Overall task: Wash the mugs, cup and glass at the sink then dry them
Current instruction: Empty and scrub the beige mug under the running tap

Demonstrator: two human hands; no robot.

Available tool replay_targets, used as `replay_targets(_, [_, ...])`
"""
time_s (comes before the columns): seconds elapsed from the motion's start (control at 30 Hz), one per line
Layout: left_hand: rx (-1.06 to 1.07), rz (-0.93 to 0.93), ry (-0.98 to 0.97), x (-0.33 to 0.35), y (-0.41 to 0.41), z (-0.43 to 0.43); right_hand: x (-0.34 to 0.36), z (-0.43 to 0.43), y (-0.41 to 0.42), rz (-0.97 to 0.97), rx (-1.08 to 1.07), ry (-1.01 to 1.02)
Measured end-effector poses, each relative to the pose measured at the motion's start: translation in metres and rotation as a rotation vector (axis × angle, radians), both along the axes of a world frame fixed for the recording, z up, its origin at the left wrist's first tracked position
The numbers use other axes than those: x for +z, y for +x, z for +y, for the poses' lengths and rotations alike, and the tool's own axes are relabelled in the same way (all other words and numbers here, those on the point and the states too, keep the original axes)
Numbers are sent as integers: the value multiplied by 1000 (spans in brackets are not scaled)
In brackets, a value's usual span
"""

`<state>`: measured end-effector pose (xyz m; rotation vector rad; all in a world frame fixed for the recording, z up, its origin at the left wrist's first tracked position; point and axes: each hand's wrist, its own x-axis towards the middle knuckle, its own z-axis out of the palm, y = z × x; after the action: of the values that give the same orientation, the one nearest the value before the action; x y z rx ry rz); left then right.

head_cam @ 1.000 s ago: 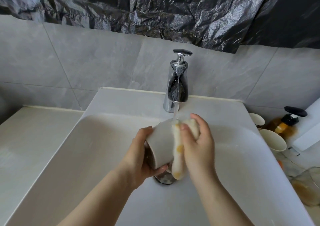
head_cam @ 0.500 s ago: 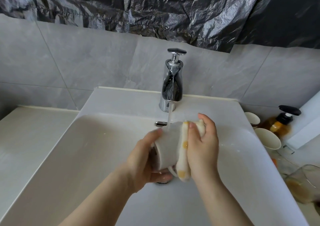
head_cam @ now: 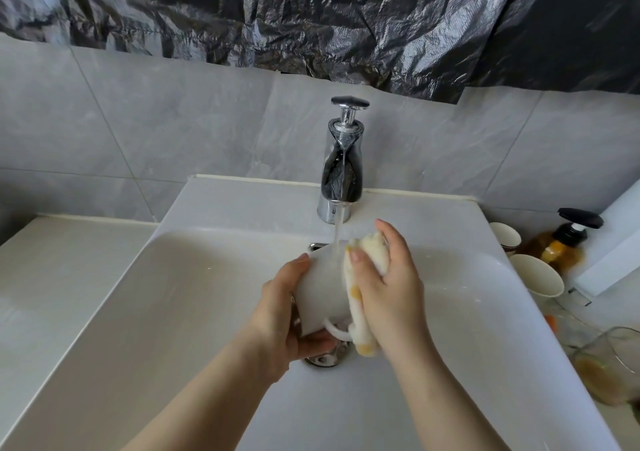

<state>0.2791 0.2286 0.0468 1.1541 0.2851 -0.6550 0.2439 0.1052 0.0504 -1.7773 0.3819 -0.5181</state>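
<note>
A white mug [head_cam: 322, 288] lies on its side over the sink [head_cam: 138, 312], its handle pointing down towards me. My left hand [head_cam: 287, 315] grips the mug round its open end. My right hand [head_cam: 388, 284] holds a cream cloth with yellow spots [head_cam: 356, 298] pressed against the mug's right side. Water runs from the chrome tap [head_cam: 341, 166] onto the mug. On the counter at the right stand two pale cups [head_cam: 536, 274], [head_cam: 505, 237], and a clear glass [head_cam: 609, 367] sits nearer me.
A brown pump bottle with a black top [head_cam: 561, 243] stands behind the cups, beside a white box [head_cam: 616, 243]. The chrome drain [head_cam: 325, 357] lies below the mug. A pale counter [head_cam: 52, 277] runs to the left of the sink. Grey tiles and black foil back the wall.
Both hands and the mug have shifted slightly right and away from me under the stream. The mug's handle now shows below, and the cloth sits further round the mug's right side.
</note>
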Motion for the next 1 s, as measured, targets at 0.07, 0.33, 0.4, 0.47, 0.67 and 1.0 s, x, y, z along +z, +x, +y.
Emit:
replay_targets(0.07, [9,8,-6,0,0,-1,-1,1,-2,76,180,7])
replay_targets(0.33, [5,36,-56,0,1,3,0,1,3,7,52,35])
replay_targets(0.4, [13,69,-82,-1,2,1,-4,2,0,92,249,1])
replay_targets(0.47, [6,72,-83,-2,4,3,-6,8,-2,158,393,-55])
replay_targets(0.67, [-207,13,23,-3,8,13,1,-3,0,-37,94,33])
replay_targets(1.0, [-433,-55,12,0,14,27,7,-4,-4,-28,209,60])
